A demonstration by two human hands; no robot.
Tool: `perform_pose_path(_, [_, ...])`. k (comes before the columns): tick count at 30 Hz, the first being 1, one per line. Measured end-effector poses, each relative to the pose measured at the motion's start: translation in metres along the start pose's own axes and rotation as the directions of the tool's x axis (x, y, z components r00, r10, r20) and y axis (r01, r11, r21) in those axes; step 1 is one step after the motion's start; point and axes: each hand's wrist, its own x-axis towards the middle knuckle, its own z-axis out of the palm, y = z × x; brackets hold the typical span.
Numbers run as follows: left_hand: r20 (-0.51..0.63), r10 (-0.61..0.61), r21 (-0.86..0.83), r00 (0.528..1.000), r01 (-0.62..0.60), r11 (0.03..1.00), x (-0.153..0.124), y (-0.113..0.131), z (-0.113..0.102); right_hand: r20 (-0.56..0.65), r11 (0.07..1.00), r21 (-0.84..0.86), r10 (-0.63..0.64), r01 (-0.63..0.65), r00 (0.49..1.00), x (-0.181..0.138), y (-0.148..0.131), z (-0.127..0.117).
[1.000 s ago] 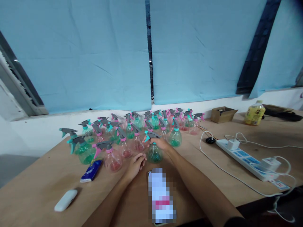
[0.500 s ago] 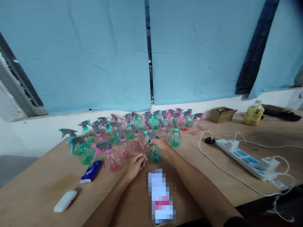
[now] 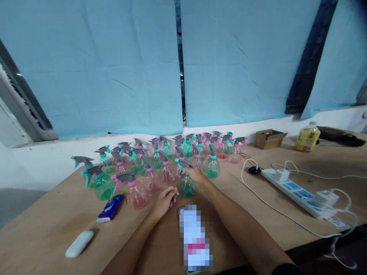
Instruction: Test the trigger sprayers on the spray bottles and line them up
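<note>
My right hand point(image 3: 192, 173) is wrapped round the neck of a green spray bottle point(image 3: 187, 188), just under its grey head and turquoise trigger. The bottle stands upright on the wooden table point(image 3: 229, 202). My left hand point(image 3: 165, 199) rests on the table left of this bottle, fingers curled in and nothing visible in them. Close to its left stands a pink spray bottle point(image 3: 138, 196) with a pink collar and trigger. Behind both hands several more pink and green spray bottles point(image 3: 212, 168) stand in a group. A phone point(image 3: 195, 233) with a blurred screen lies between my forearms.
At the left lie a blue packet point(image 3: 110, 208) and a white oblong case point(image 3: 79, 243). To the right are a power strip point(image 3: 298, 194) with plugs and white cables, a round black object point(image 3: 254, 170), a cardboard box point(image 3: 270, 139) and a bottle of yellow drink point(image 3: 307, 137).
Almost nothing differs. My right hand keeps its hold on the green spray bottle, which stays in nearly the same place, and my left hand has barely moved.
</note>
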Motion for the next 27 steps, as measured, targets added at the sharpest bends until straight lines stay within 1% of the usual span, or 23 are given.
perform_pose_path(3, [0.005, -0.003, 0.009, 1.000, 0.003, 1.000, -0.001, 0.003, 0.001, -0.014, 1.000, 0.000, 0.002, -0.002, 1.000, 0.001, 0.002, 0.001])
perform_pose_path(6, [0.008, -0.003, 0.022, 1.000, 0.003, 1.000, -0.004, 0.009, 0.001, -0.047, 0.999, -0.047, -0.024, 0.021, 0.999, -0.001, 0.006, 0.002])
perform_pose_path(9, [0.012, -0.005, 0.038, 1.000, 0.004, 0.999, -0.005, 0.013, 0.002, -0.132, 0.997, -0.042, -0.068, 0.063, 0.989, -0.007, 0.010, 0.004])
perform_pose_path(11, [0.015, -0.005, 0.046, 1.000, 0.004, 0.999, -0.006, 0.014, 0.002, -0.228, 0.991, -0.029, -0.137, 0.134, 0.964, -0.012, 0.011, 0.006])
perform_pose_path(12, [0.015, -0.005, 0.049, 1.000, 0.004, 0.999, -0.006, 0.013, 0.002, -0.284, 0.985, -0.042, -0.173, 0.169, 0.943, -0.014, 0.010, 0.007])
perform_pose_path(13, [0.015, -0.004, 0.050, 1.000, 0.004, 0.999, -0.005, 0.013, 0.003, -0.338, 0.978, -0.075, -0.208, 0.194, 0.918, -0.016, 0.010, 0.008])
perform_pose_path(15, [0.017, -0.003, 0.051, 1.000, 0.002, 0.999, -0.005, 0.012, 0.003, -0.417, 0.964, -0.168, -0.257, 0.204, 0.872, -0.018, 0.007, 0.012])
perform_pose_path(19, [0.033, -0.008, 0.045, 0.999, 0.007, 0.999, -0.005, 0.010, 0.002, -0.479, 0.941, -0.279, -0.311, 0.193, 0.821, -0.018, 0.001, 0.020])
perform_pose_path(22, [0.035, -0.008, 0.044, 0.999, 0.007, 0.999, -0.003, 0.006, 0.001, -0.525, 0.912, -0.334, -0.390, 0.238, 0.757, -0.020, -0.011, 0.030])
perform_pose_path(23, [0.029, -0.012, 0.050, 1.000, 0.010, 0.999, -0.003, 0.004, 0.001, -0.531, 0.905, -0.341, -0.408, 0.253, 0.743, -0.021, -0.017, 0.034])
perform_pose_path(24, [0.020, -0.022, 0.061, 1.000, 0.020, 0.998, -0.003, 0.003, 0.001, -0.530, 0.904, -0.335, -0.412, 0.263, 0.741, -0.022, -0.024, 0.039])
perform_pose_path(27, [-0.009, -0.064, 0.092, 0.998, 0.064, 0.994, -0.005, 0.004, 0.003, -0.507, 0.912, -0.296, -0.401, 0.283, 0.763, -0.024, -0.045, 0.058])
